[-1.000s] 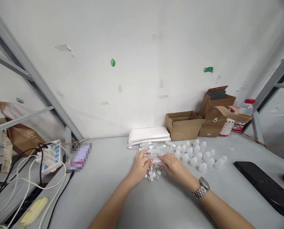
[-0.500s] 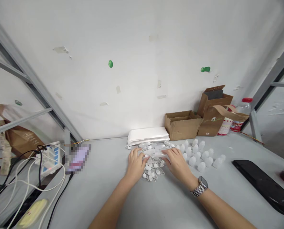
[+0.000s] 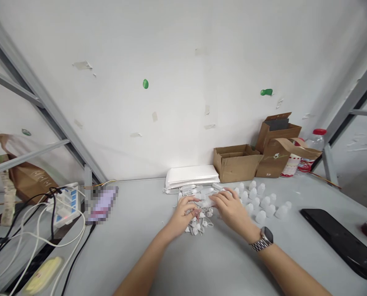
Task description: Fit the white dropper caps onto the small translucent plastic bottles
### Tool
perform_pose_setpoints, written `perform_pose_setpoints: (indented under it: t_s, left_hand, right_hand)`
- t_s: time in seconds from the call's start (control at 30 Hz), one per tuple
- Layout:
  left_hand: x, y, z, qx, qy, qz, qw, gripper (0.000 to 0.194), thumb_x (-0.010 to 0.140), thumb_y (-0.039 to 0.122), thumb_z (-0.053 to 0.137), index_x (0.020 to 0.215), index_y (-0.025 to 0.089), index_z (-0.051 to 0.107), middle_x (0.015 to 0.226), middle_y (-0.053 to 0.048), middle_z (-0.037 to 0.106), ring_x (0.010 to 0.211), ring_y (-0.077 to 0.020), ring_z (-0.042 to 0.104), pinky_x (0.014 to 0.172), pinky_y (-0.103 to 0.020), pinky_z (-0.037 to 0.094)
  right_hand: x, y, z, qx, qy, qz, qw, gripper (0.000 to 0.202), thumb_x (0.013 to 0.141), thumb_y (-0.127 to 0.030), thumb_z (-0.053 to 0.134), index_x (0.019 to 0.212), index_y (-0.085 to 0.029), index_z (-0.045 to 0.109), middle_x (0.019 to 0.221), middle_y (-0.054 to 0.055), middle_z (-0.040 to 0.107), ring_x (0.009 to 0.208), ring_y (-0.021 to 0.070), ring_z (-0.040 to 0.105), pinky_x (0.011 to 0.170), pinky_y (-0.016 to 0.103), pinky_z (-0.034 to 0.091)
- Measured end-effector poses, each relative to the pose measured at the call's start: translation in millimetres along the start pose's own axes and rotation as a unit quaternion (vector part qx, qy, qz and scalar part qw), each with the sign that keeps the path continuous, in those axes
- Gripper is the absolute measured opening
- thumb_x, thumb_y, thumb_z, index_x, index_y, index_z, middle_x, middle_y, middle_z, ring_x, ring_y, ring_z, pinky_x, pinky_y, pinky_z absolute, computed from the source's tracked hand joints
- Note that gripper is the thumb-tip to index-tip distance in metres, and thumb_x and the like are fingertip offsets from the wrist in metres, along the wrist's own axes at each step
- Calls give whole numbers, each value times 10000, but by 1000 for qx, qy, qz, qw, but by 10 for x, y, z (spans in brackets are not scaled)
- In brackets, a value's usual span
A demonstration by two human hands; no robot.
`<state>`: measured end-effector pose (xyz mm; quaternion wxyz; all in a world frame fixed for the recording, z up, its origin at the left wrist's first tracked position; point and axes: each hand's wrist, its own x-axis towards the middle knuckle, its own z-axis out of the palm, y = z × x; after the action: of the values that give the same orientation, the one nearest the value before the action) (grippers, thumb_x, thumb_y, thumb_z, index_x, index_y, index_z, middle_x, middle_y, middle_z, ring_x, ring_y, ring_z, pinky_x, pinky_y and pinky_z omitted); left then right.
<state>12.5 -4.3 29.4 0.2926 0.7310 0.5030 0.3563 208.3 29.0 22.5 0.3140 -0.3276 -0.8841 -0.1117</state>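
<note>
Both hands are over the middle of the grey table. My right hand, with a watch at the wrist, has its fingers closed on a translucent plastic piece. My left hand is curved beside it, fingertips drawn together near the piece; what they hold, if anything, is too small to tell. Below the fingers lies a pile of small white parts with loops. Clear tubes lie behind the hands, in front of a stack of white sheets. Several frosted caps stand to the right.
An open cardboard box and a brown paper bag box stand against the wall. A black device lies at the right. On the left are a phone, a power strip, cables and a yellow object.
My left hand has turned, its fingers now bent inward over the pile. My right hand has moved slightly, with the translucent piece at its fingertips. The view has shifted a little.
</note>
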Motion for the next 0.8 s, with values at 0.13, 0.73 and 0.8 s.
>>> perform_pose_setpoints:
  t_s: [0.13, 0.73, 0.8]
  left_hand:
    - [-3, 36, -63, -13, -56, 60, 997, 307, 816, 338, 484, 574, 215, 627, 1140, -35, 539, 1178, -203, 380, 1001, -361, 303]
    - [136, -603, -233, 353, 165, 20, 921, 298, 850, 233, 379, 1058, 189, 588, 980, -89, 547, 930, -224, 485, 830, -366, 411]
    - [159, -732, -306, 404, 181, -41, 896, 322, 831, 226, 411, 1106, 149, 559, 949, -116, 529, 904, -241, 481, 806, -363, 414]
  right_hand:
    - [-121, 213, -327, -58, -15, -42, 997, 369, 833, -34, 344, 1044, -251, 556, 997, 40, 654, 901, 198, 554, 957, 419, 290]
    - [-1522, 669, -874, 29, 71, 500, 863, 578, 628, -705, 460, 770, -161, 595, 572, 18, 519, 518, 166, 508, 502, 297, 426]
    - [-1499, 600, -794, 31, 53, 489, 870, 531, 658, -683, 449, 751, -173, 564, 565, 21, 547, 516, 162, 522, 525, 291, 419]
